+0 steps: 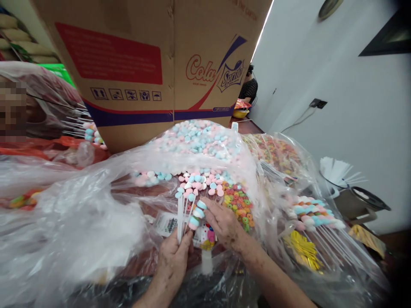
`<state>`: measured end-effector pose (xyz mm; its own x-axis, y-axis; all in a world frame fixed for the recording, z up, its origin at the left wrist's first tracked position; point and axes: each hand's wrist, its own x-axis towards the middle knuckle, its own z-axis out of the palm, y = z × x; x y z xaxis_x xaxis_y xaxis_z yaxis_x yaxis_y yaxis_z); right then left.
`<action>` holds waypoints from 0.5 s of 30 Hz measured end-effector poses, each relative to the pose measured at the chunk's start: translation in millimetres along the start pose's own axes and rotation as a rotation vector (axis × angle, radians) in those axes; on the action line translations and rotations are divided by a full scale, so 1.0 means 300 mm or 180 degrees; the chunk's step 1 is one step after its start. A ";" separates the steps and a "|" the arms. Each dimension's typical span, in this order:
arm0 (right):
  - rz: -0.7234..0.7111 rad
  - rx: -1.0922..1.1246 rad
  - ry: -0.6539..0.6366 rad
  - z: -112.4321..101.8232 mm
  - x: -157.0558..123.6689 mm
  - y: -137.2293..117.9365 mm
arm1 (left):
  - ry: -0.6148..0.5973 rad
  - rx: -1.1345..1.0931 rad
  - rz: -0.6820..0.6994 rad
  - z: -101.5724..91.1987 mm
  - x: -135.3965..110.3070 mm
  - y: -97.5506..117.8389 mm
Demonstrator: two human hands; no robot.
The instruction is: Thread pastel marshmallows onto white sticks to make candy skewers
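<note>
My left hand [176, 252] is closed round a bunch of thin white sticks [180, 218] and the lower end of a candy skewer [196, 215]. Pale blue, white and pink marshmallow-like discs are stacked on this skewer, with darker rings between some of them. At its upper end, the fingers of my right hand [223, 222] are closed on the top blue disc. Loose pink, blue and white discs [197, 184] lie just beyond my hands. Colourful ring gummies [239, 203] are heaped beside my right hand.
A tall cardboard box [144, 64] stands behind a clear plastic bag full of discs [199, 137]. Finished skewers [316, 211] lie at right, near gold ties [303, 248] and a grey jug [361, 203]. Crumpled plastic [80, 226] covers the left. Another person [41, 100] sits at far left.
</note>
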<state>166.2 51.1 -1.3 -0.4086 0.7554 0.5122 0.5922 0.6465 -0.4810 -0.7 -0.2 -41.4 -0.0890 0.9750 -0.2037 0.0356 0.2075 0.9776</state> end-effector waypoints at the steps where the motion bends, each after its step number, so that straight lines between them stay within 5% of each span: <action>1: 0.0094 0.0110 -0.0005 -0.004 -0.002 -0.008 | 0.0009 -0.0035 -0.0030 0.000 -0.002 0.005; 12: 0.0594 0.0516 0.0087 -0.042 -0.030 -0.047 | -0.0394 -0.0286 -0.0187 -0.009 -0.019 0.074; 15: 0.1042 0.1044 0.0297 -0.029 -0.034 -0.057 | -0.0413 -0.0354 -0.0207 -0.005 -0.019 0.072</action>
<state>166.3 31.3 7.9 -0.1640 0.9220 0.3507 0.4225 0.3869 -0.8196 -1.1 -1.5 -18.8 0.0420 0.9634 -0.2647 -0.0769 0.2673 0.9605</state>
